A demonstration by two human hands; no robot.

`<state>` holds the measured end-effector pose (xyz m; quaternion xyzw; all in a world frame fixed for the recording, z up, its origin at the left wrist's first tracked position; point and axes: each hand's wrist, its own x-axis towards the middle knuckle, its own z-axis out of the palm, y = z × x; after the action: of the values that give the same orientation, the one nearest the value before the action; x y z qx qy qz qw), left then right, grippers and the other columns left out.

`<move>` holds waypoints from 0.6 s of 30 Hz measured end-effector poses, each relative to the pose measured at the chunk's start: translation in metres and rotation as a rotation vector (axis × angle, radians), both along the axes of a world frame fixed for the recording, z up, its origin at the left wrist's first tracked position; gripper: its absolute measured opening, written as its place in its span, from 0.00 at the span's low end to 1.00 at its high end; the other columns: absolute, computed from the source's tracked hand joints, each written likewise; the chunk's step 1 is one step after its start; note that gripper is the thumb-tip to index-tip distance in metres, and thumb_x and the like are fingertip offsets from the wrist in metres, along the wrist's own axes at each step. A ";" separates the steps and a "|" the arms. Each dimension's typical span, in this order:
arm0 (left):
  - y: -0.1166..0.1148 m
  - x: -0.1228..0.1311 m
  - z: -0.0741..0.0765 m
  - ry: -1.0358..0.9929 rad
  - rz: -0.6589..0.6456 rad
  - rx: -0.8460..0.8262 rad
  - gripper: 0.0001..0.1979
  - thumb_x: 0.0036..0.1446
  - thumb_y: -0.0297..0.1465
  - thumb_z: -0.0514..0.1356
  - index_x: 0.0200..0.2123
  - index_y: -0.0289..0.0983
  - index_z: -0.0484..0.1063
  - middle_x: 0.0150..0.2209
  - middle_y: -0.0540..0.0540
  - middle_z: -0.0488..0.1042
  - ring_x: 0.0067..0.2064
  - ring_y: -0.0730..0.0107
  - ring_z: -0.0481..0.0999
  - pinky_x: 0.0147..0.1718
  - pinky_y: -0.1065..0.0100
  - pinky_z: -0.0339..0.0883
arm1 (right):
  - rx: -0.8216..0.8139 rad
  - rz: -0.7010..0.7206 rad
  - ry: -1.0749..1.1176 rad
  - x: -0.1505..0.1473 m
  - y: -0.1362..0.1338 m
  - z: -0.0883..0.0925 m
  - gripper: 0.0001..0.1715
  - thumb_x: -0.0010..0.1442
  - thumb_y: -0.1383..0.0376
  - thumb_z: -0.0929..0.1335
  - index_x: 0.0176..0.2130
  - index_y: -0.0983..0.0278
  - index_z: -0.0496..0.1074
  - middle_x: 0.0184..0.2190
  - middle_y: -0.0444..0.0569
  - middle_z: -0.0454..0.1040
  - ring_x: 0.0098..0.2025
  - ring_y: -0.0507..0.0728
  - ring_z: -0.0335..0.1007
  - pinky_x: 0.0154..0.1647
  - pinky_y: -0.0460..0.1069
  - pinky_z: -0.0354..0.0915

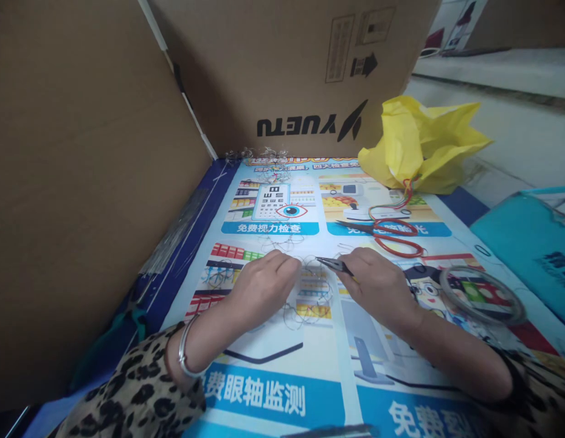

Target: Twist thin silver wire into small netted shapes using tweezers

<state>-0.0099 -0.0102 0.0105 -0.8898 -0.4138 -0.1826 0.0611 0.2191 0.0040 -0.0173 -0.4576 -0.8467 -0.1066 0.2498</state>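
My right hand [377, 286] is wrapped round needle-nose pliers [336, 265], whose dark pointed jaws aim left toward my other hand. My left hand [270, 281], a silver bangle at its wrist, is pinched closed around thin wire [309, 260]. Fine loops of this wire curl between and below both hands, over the printed sheet [259, 350]. The plier tips lie close to the wire; whether they touch it I cannot tell. Just beyond my right hand lie red-handled scissors [396, 234] with dark blades.
A tall cardboard box [282, 73] walls off the back and left. At the right are a yellow bag [414, 143], a wire coil [483, 298] and a turquoise box [533, 243]. Cut wires [177, 237] and a teal-handled tool [138, 319] lie along the left edge.
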 end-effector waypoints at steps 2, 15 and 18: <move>0.000 0.000 -0.001 -0.017 -0.001 0.009 0.06 0.57 0.23 0.51 0.31 0.36 0.65 0.29 0.47 0.70 0.34 0.68 0.68 0.32 0.68 0.63 | 0.012 0.006 -0.008 0.000 0.000 0.002 0.10 0.59 0.65 0.62 0.29 0.64 0.69 0.27 0.50 0.70 0.34 0.57 0.65 0.35 0.49 0.59; -0.002 0.003 0.000 -0.020 0.010 0.021 0.04 0.57 0.25 0.51 0.31 0.37 0.64 0.28 0.48 0.69 0.33 0.69 0.68 0.29 0.68 0.62 | 0.102 0.015 -0.095 0.003 0.003 0.006 0.10 0.58 0.66 0.62 0.30 0.64 0.71 0.27 0.51 0.70 0.34 0.57 0.63 0.35 0.50 0.57; -0.002 0.004 0.001 -0.047 -0.001 -0.001 0.05 0.58 0.25 0.50 0.30 0.36 0.64 0.28 0.48 0.69 0.33 0.68 0.68 0.31 0.68 0.62 | 0.078 0.015 -0.067 0.003 0.003 0.007 0.11 0.59 0.66 0.62 0.29 0.64 0.71 0.27 0.50 0.70 0.33 0.57 0.63 0.34 0.50 0.57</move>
<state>-0.0059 -0.0125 0.0110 -0.8853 -0.4149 -0.2035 0.0510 0.2224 0.0071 -0.0098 -0.4373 -0.8531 -0.1531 0.2400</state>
